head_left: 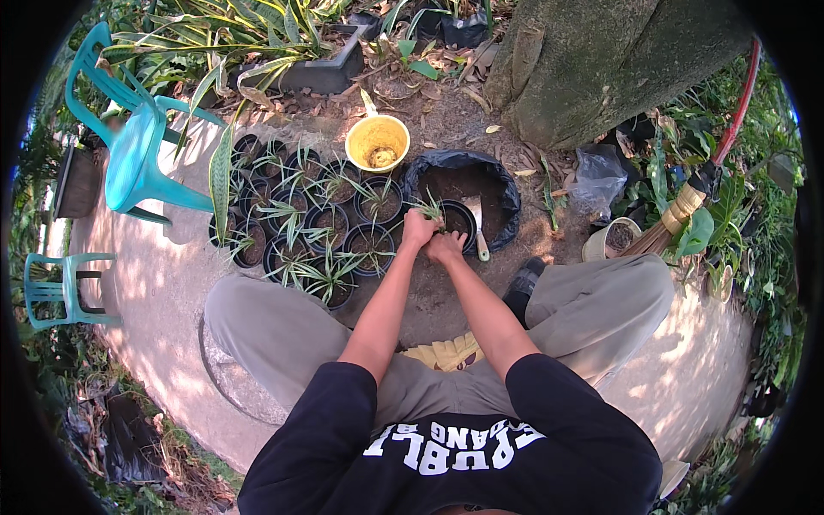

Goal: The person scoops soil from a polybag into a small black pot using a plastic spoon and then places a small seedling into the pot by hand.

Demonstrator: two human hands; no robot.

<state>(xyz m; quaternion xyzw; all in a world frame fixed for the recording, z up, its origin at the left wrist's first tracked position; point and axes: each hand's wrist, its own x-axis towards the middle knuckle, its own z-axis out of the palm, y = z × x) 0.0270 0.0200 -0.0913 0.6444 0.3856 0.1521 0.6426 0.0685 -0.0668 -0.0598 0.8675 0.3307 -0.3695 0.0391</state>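
Note:
A small black pot (467,225) of soil stands in front of me, against the near side of a black plastic bag (508,190) of dark soil. My left hand (419,230) is closed at the left rim of the pot, around the base of a small spiky green plant (428,206) whose leaves stick up above the fingers. Close beside it, my right hand (445,247) reaches over the near rim, its fingertips down at the soil and mostly hidden. A trowel (482,249) with a pale handle leans at the pot's right, its blade in the bag.
Several black pots with spiky plants (328,225) crowd the ground at left. Beyond them sits a yellow dipper (378,142). A tree trunk (592,69) rises far right, near a stick broom (678,215) and a beige pot (611,238). Green plastic chairs (137,159) stand left.

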